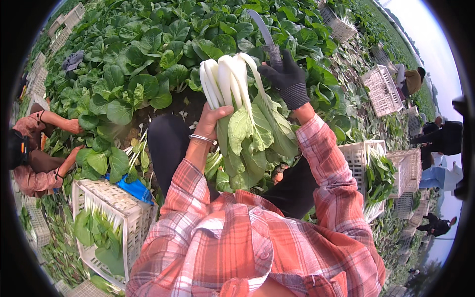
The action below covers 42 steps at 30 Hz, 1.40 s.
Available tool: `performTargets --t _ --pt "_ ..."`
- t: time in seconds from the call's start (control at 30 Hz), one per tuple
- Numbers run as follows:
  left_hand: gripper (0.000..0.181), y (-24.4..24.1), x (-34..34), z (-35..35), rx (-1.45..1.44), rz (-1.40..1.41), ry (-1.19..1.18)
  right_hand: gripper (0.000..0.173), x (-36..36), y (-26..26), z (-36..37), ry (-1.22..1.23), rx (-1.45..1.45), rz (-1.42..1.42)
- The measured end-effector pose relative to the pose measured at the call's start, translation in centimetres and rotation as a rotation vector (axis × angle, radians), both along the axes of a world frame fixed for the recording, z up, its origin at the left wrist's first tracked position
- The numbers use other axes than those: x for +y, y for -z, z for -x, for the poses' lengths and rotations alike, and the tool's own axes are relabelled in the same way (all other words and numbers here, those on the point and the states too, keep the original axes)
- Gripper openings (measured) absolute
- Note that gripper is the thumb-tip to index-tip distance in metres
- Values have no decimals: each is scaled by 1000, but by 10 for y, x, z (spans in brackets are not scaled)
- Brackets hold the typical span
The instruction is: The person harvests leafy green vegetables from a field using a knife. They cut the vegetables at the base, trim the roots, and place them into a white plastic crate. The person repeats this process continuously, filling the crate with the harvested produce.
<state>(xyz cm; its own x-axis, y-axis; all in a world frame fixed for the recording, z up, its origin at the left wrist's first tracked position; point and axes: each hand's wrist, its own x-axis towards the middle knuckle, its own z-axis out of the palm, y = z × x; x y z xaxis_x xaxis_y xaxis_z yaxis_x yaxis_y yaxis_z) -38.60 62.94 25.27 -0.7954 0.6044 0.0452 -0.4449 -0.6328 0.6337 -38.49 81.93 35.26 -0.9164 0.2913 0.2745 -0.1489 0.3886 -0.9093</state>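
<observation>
My bare left hand (212, 120), with a metal bangle at the wrist, grips a bunch of bok choy (232, 83). The white stalks point up and away from me, and the green leaves hang toward my lap. My right hand (287, 80), in a black knit glove, is closed around the handle of a sickle-like curved knife (262, 28), its blade pointing away from me. The gloved hand is just right of the stalk ends; whether it touches the outermost one I cannot tell.
Growing bok choy (148, 48) spreads ahead. A plastic crate (128, 222) holding cut greens stands at lower left, a blue cloth or bag (135, 189) beside it. Another filled crate (354, 163) is at right. A co-worker's hands (76, 126) are among leaves at left.
</observation>
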Motion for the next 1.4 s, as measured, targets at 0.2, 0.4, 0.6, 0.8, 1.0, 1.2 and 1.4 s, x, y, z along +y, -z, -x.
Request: performTargets --t 0.2,0.4,0.6,0.8,1.0,1.2,1.4 --pt "45 -9 -6 4 247 411 -233 78 -19 -2 5 -115 54 -489" --pt "46 -13 -8 21 662 746 -597 45 71 -48 17 -9 97 -1276" --pt "47 -46 -22 16 404 263 -470 52 196 -38 19 -50 -213 -1729" --pt "43 -94 -155 -5 294 -63 -836 47 223 102 50 -360 -143 -660" --pt "41 -59 -364 -126 -24 130 -1418 44 105 163 46 -71 -79 -665" --pt "36 -5 -523 -263 -269 -96 -1923 55 40 177 38 -70 -262 -465" --pt "31 69 -635 -306 -314 -156 -2155 44 27 195 22 -167 -342 -297"
